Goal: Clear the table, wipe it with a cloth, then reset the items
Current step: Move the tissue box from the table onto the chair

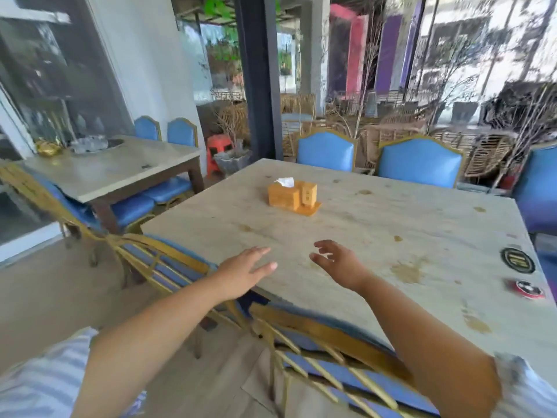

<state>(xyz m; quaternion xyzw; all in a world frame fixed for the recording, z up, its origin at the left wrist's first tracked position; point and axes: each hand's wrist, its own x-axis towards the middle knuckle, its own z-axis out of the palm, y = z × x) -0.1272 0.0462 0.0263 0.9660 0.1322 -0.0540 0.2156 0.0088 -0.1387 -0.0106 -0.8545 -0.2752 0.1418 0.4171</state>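
Observation:
A pale stone table (361,236) with several brown stains fills the middle of the view. On its far left part stands an orange wooden tissue holder (294,196) with a white tissue sticking out of the top. My left hand (244,271) hovers over the table's near edge, fingers straight, holding nothing. My right hand (337,262) hovers just to its right with loosely curled fingers, also empty. Both hands are well short of the holder.
A round black sticker (517,260) and a red-and-black disc (529,288) lie at the table's right edge. Blue chairs with gold frames stand at the near side (325,354), the near left (162,260) and the far side (419,162). A second table (114,168) stands at left.

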